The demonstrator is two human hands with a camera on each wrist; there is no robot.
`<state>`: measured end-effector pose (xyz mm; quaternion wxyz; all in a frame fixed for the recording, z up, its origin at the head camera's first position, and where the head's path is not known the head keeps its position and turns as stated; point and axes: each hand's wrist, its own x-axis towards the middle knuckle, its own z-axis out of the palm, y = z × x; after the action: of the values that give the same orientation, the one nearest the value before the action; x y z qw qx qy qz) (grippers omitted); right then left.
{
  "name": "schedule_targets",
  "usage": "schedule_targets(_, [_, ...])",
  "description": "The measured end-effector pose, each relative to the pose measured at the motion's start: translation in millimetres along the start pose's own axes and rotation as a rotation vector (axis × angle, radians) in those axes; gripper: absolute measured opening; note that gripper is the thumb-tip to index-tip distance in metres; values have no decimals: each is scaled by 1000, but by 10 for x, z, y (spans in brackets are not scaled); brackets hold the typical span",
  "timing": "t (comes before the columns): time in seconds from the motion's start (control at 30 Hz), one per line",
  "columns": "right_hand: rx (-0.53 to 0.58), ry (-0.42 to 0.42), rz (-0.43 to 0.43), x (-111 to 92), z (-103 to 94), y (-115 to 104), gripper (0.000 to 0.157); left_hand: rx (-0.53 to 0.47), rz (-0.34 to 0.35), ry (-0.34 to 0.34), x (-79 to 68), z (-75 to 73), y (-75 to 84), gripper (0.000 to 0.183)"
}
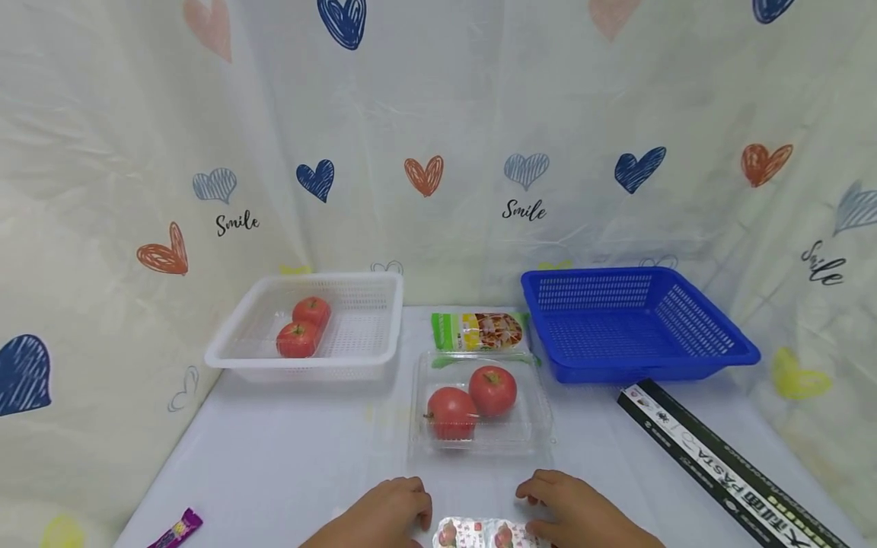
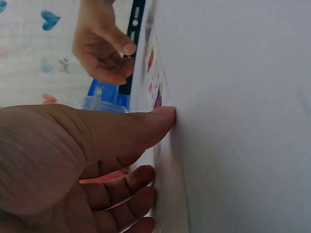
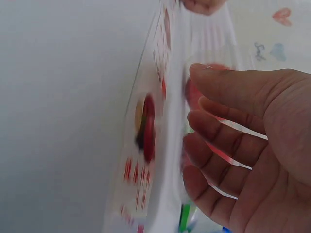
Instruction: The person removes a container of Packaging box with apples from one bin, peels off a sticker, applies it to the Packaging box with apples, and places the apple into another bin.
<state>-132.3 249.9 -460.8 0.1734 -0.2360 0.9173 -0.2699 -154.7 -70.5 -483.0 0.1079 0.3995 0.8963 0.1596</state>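
Note:
At the front edge of the head view lies a white pack (image 1: 469, 533) in joined rounded panels, printed with red fruit pictures. My left hand (image 1: 387, 514) is at its left end with fingers loosely bent. In the left wrist view the left thumb (image 2: 146, 124) overlaps the edge of the pack (image 2: 154, 82). Over the pack's right end is my right hand (image 1: 582, 514), its thumb overlapping the print. The right wrist view shows the right fingers (image 3: 218, 145) relaxed, with nothing in them, beside the pack (image 3: 141, 141). Behind the hands sits a clear plastic box (image 1: 534, 438) holding two tomatoes (image 1: 452, 413).
A white basket (image 1: 393, 320) with two wrapped tomatoes (image 1: 299, 339) stands back left. A blue basket (image 1: 582, 327) stands back right, with a green-and-yellow food packet (image 1: 479, 332) beside it. A long black box (image 1: 726, 464) lies right; a purple wrapper (image 1: 176, 529) lies front left.

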Motion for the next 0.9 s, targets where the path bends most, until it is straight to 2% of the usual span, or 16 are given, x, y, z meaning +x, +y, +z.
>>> schedule_targets(0.2, [2,-9,-86,125,114,-107,27,-149,-177,-85,18,-21,82,24])
schedule_targets(0.23, [2,-12,-93,140,134,-114,27,-142,-176,-80,17,-10,83,22])
schedule_targets(0.33, [-25,-34,-113,184,191,-124,26,-83,-92,-33,8,26,74,18])
schedule_targets(0.43, [-88,-31,-160,216,247,-132,29,11,8,39,-15,55,50,23])
schedule_targets(0.5, [-111,-22,-175,231,274,-140,28,36,36,70,-28,63,40,31])
schedule_targets(0.57, [-104,-23,-147,238,288,-151,27,40,43,82,-27,63,37,38])
schedule_targets(0.63, [-52,-39,-79,242,292,-175,25,39,51,83,-18,66,43,40])
schedule_targets(0.73, [14,-64,5,239,284,-216,25,15,33,49,9,59,56,36])
schedule_targets(0.8, [40,-68,31,227,265,-231,26,-74,-31,-1,38,52,62,30])
schedule_targets(0.9, [38,-51,19,192,217,-219,25,-219,-110,-48,78,25,44,24])
